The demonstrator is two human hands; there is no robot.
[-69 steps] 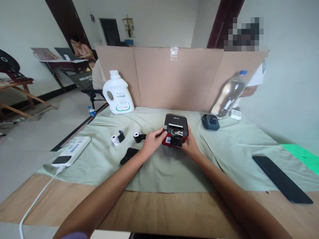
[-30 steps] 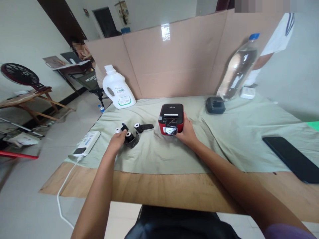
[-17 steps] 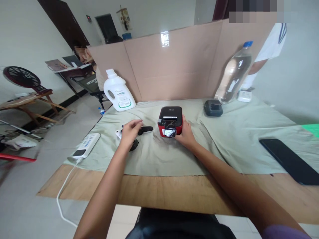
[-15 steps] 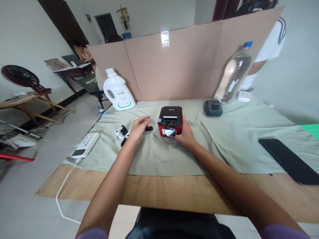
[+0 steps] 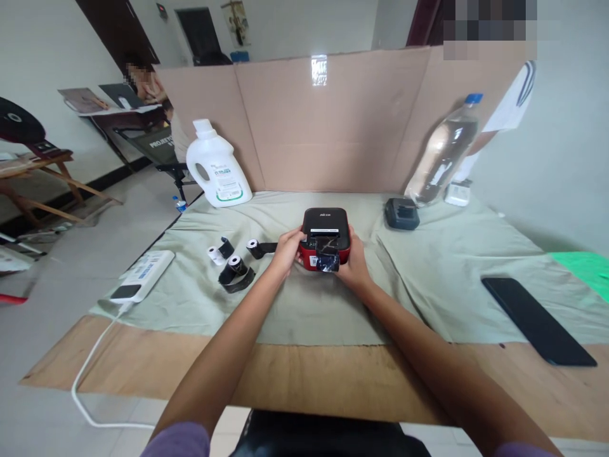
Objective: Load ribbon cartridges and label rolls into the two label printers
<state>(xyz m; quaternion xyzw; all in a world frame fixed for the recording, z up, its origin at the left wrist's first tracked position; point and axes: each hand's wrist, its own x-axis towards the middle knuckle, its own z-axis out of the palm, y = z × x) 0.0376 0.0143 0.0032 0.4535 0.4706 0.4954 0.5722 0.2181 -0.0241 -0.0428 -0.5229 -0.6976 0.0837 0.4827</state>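
The left hand has come back from the rolls to grip the printer, which the right hand still holds, so both now steady it.

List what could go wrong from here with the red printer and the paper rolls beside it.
1. A dark strip hangs from the front of the red printer, close to the right hand; it could get creased or torn.
2. Three paper rolls lie partly unwound just beside the left hand; a forearm sweep could roll them away.
3. The green cloth is wrinkled, so pushing the printer may bunch it.
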